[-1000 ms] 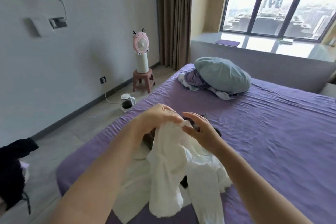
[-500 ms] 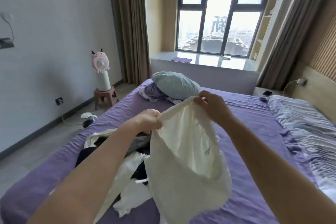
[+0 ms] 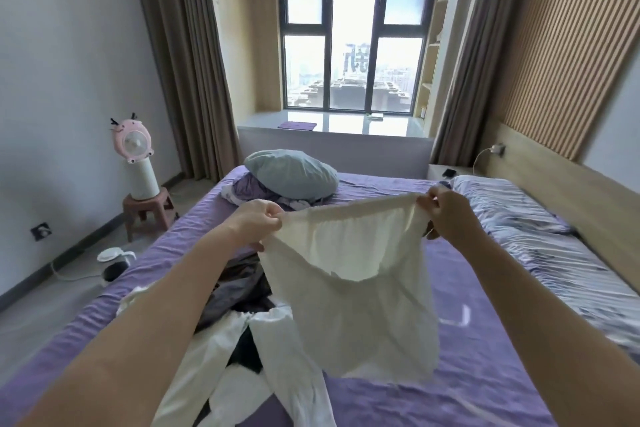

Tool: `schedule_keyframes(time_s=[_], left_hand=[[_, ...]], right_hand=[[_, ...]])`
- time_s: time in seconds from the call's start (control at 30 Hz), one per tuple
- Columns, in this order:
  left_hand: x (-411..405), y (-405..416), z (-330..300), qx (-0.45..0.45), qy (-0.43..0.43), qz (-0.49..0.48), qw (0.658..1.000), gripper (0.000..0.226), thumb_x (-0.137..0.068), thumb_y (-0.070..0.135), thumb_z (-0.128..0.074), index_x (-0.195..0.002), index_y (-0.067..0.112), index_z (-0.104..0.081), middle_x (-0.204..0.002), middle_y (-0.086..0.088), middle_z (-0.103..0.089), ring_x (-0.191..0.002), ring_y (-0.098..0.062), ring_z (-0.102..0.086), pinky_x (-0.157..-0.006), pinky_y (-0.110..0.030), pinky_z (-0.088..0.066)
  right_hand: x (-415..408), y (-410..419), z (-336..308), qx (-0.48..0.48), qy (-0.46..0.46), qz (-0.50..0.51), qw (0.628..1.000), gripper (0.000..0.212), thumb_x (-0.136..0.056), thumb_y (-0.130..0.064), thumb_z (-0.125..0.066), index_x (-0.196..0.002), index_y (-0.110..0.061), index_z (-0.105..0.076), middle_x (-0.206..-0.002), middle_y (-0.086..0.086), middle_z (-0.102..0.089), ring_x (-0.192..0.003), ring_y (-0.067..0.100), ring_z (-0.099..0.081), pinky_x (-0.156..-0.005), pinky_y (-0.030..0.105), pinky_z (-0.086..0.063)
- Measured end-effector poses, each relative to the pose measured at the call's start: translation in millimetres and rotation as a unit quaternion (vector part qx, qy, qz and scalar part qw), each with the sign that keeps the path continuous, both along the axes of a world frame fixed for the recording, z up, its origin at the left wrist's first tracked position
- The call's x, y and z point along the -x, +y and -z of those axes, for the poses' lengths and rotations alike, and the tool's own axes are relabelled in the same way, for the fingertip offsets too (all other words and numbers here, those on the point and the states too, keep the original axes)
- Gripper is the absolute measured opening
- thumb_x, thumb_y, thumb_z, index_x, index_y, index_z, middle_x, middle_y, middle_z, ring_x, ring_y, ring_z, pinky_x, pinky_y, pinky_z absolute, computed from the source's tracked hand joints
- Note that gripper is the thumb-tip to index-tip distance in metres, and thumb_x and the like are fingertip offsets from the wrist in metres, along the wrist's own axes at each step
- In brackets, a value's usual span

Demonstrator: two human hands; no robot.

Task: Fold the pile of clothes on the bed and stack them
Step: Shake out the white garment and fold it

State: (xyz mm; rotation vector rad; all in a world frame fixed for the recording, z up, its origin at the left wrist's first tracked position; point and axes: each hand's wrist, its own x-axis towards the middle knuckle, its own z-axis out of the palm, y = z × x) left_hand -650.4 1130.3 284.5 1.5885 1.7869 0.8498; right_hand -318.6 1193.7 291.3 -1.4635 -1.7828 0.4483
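Your left hand (image 3: 258,218) pinches one top corner of the cream garment (image 3: 349,284), your right hand (image 3: 446,215) pinches the other; the top edge is stretched between them and the rest hangs over the bed (image 3: 485,374), its lower hem just above the sheet. The pile of clothes (image 3: 242,333), white, grey and black pieces tangled, lies under your left forearm near the bed's left edge, white pieces trailing toward you. No bins or baskets in view; a blue-grey pillow (image 3: 291,173) sits on a crumpled heap at the far left of the bed. A striped duvet (image 3: 540,239) runs along the right side. Bare purple sheet lies between the pile and the duvet, under the garment.
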Motion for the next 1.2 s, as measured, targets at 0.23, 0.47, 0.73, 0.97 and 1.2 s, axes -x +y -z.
schedule_keyframes(time_s=[0.23,0.47,0.73,0.97,1.2], left_hand=[[-5.0,-1.3,-20.3,-0.002,-0.157,0.040,0.987,0.007,-0.092,0.023,-0.061,-0.092,0.024,-0.068,-0.078,0.002,-0.063,-0.063,-0.009,-0.061,-0.051,-0.027,-0.055],[6.0,-8.3,-42.4,-0.024,-0.186,-0.008,0.982,0.014,-0.088,0.030,-0.067,-0.089,0.016,-0.066,-0.077,-0.003,-0.062,-0.066,-0.015,-0.062,-0.054,-0.033,-0.058],[15.1,-22.9,-60.8,-0.064,-0.292,-0.063,0.952,0.012,-0.087,0.016,-0.068,-0.082,0.010,-0.060,-0.072,-0.007,-0.061,-0.047,-0.011,-0.063,-0.042,-0.029,-0.054],[57.2,-31.8,-53.0,-0.078,-0.139,-0.098,0.982,0.020,-0.085,0.021,-0.071,-0.075,0.013,-0.057,-0.072,-0.006,-0.058,-0.060,-0.018,-0.059,-0.045,-0.030,-0.056],[73.4,-35.7,-48.5,-0.098,-0.014,-0.097,0.990,0.024,-0.089,0.029,-0.066,-0.074,0.014,-0.057,-0.073,-0.006,-0.061,-0.061,-0.016,-0.059,-0.040,-0.020,-0.049]], right_hand=[[9.1,-5.2,12.9,0.077,0.218,0.025,0.973,0.009,-0.087,0.006,-0.057,-0.095,0.007,-0.059,-0.076,0.013,-0.059,-0.062,0.019,-0.061,-0.061,0.021,-0.057],[23.2,-22.6,19.0,0.141,0.251,-0.004,0.958,0.019,-0.090,-0.003,-0.054,-0.077,-0.013,-0.063,-0.074,0.009,-0.058,-0.065,0.016,-0.057,-0.058,0.028,-0.056],[66.0,-40.6,24.7,0.148,0.217,-0.026,0.964,0.011,-0.097,-0.001,-0.039,-0.100,-0.008,-0.047,-0.093,0.018,-0.052,-0.073,0.032,-0.062,-0.055,0.040,-0.058],[72.5,-45.4,3.2,0.276,0.455,-0.090,0.842,0.012,-0.090,0.008,-0.050,-0.096,0.001,-0.058,-0.083,0.015,-0.059,-0.071,0.024,-0.060,-0.068,0.038,-0.054],[77.3,-50.6,-5.4,0.156,0.197,0.001,0.968,0.011,-0.098,-0.013,-0.045,-0.102,-0.019,-0.054,-0.091,0.005,-0.055,-0.071,0.022,-0.061,-0.045,0.033,-0.054]])
